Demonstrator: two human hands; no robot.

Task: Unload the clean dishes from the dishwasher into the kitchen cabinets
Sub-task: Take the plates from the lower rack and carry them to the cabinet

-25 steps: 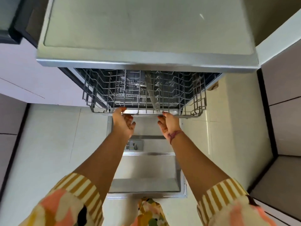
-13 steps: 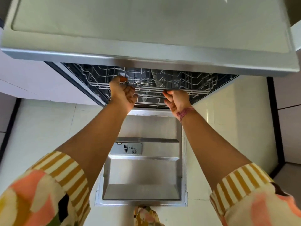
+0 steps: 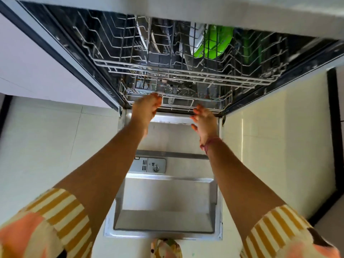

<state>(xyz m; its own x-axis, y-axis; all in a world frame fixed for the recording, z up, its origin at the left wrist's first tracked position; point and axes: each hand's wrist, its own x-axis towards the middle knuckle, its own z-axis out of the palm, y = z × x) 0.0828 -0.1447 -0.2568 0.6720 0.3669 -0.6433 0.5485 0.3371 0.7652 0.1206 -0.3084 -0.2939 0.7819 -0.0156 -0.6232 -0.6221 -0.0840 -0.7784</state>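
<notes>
The dishwasher stands open with its door (image 3: 163,200) folded down flat in front of me. The upper wire rack (image 3: 186,71) sits inside the tub. Behind its wires I see a green plate (image 3: 216,41) and white plates (image 3: 143,34), blurred. Below it is the lower rack (image 3: 178,103), also inside. My left hand (image 3: 147,108) has its fingers curled over the lower rack's front rim. My right hand (image 3: 204,120) is just below that rim, fingers spread, holding nothing.
The detergent dispenser (image 3: 149,165) is set in the door's inner face. A countertop edge (image 3: 242,13) overhangs the tub. Pale floor tiles (image 3: 279,146) lie on both sides, a white cabinet front (image 3: 37,62) at left, and dark-edged cabinets (image 3: 333,127) at right.
The upper rack, which both hands held pulled out, has slid back into the tub. Both hands have dropped to the lower rack's front, and my view has moved lower and closer.
</notes>
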